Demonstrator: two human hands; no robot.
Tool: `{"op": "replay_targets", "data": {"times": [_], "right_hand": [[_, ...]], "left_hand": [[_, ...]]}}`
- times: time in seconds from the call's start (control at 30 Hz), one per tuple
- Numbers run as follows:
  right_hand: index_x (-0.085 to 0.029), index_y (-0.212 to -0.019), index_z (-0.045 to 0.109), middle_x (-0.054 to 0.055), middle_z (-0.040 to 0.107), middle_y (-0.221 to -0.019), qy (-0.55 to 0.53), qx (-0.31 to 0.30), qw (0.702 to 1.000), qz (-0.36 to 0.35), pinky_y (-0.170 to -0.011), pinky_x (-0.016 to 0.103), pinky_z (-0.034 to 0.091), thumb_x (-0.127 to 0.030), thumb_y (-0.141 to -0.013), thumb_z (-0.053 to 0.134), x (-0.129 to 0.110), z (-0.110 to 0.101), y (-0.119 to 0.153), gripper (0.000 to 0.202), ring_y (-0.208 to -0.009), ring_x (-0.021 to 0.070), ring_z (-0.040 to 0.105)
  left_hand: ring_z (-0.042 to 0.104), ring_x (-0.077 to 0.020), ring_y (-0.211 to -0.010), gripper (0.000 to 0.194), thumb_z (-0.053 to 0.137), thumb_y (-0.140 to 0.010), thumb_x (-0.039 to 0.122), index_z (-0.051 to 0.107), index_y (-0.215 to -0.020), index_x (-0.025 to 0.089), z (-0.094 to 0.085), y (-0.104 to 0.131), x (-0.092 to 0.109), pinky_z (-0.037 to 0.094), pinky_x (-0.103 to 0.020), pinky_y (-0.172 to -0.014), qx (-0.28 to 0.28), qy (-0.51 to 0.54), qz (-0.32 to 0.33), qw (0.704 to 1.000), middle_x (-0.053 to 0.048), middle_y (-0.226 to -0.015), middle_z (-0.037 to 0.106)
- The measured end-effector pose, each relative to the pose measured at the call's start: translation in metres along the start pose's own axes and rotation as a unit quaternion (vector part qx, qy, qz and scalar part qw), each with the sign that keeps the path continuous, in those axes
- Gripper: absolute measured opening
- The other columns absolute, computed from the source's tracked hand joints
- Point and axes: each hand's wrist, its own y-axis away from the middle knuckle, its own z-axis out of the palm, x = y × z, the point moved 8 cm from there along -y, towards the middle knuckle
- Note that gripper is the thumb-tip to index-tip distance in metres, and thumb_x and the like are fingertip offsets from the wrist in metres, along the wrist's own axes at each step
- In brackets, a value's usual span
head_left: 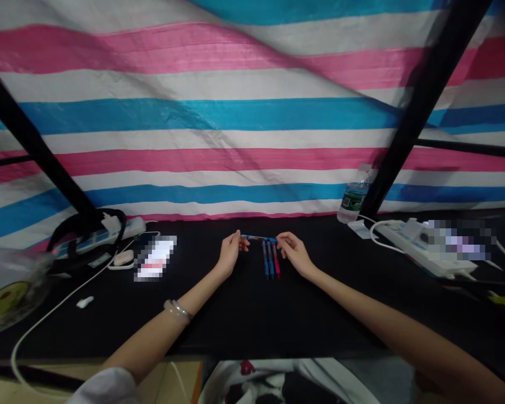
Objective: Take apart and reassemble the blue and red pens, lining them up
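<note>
A slim pen (256,238) is held level above the black table, one end in each hand. My left hand (232,249) pinches its left end, while the fingers of my right hand (293,252) close on the blue right end. Just below it, several pens lie side by side on the table, pointing towards me: two blue pens (268,261) and a pink-red pen (276,261) on the right. My right fingertips are close to the top of the pink-red one.
Left on the black table (219,331) are a lit phone (155,258), an earbud case (123,257), a white earbud (85,302), a power strip (128,229) and a plastic bag (12,292). To the right stand a water bottle (353,196) and another power strip (425,249) with cables. Striped sheeting (219,118) hangs behind.
</note>
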Motion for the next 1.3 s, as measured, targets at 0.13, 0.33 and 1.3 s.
{"op": "replay_targets", "data": {"times": [0.13,0.33,1.3], "right_hand": [[-0.018,-0.088,0.062,-0.001,0.052,-0.062,0.070,-0.001,0.997,-0.030,-0.045,0.023,0.035,-0.043,-0.079,0.052,-0.001,-0.002,0.001,0.028,-0.048,0.0096,0.044],[-0.021,-0.100,0.064,0.007,0.061,-0.092,0.280,-0.031,0.945,-0.167,-0.073,0.032,0.043,-0.029,-0.085,0.046,-0.019,-0.001,0.002,0.025,-0.083,0.0188,0.056],[-0.024,-0.092,0.068,0.005,0.058,-0.090,0.339,0.040,0.931,-0.129,-0.066,0.029,0.045,-0.019,-0.075,0.052,-0.005,-0.020,-0.004,0.024,-0.079,0.0180,0.057]], "left_hand": [[0.050,-0.0091,-0.044,0.045,0.045,-0.080,0.050,0.046,-0.051,0.015,0.003,0.000,-0.001,0.037,-0.024,-0.050,-0.016,0.004,-0.009,1.000,-0.004,-0.056,0.060],[0.048,-0.0092,-0.042,0.049,0.041,-0.082,0.051,0.053,-0.051,0.014,0.003,0.001,-0.002,0.035,-0.023,-0.047,-0.020,-0.041,-0.014,0.999,-0.006,-0.054,0.060],[0.056,-0.0127,-0.056,0.026,0.036,-0.088,0.036,0.054,-0.103,0.024,0.019,0.016,0.024,0.042,-0.024,-0.062,-0.101,-0.256,0.138,0.951,0.001,-0.071,0.064]]}}
